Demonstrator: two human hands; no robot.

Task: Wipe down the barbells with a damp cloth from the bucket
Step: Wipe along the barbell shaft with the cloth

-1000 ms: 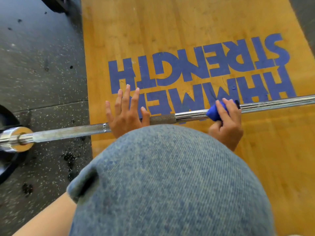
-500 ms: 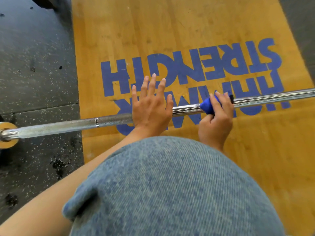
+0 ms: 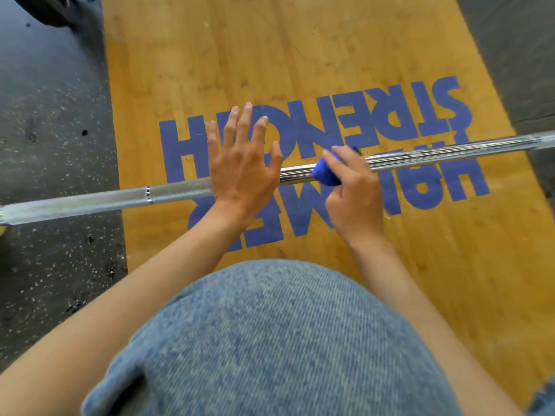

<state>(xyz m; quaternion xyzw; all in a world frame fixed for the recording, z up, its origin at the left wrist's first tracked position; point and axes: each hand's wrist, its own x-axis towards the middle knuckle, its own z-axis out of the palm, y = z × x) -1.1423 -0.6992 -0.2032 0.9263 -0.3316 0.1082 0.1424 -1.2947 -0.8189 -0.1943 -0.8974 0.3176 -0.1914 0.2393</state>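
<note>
A steel barbell (image 3: 102, 201) lies across the floor from left to right, knurled on the left stretch and smooth and shiny on the right. My left hand (image 3: 241, 163) rests flat on the bar with straight, spread fingers. Just to its right, my right hand (image 3: 353, 190) grips a small blue cloth (image 3: 323, 175) wrapped around the shaft. The bucket is out of view.
The bar lies over a yellow wooden platform (image 3: 270, 55) with blue lettering. Black speckled rubber flooring (image 3: 51, 115) flanks it on the left. My denim-clad knee (image 3: 270, 340) fills the bottom of the view. A dark object (image 3: 57, 7) sits at the top left.
My left hand has slid to the right along the bar, closer to my right hand. The view has shifted right, so the bar's left sleeve and plate have left the frame.
</note>
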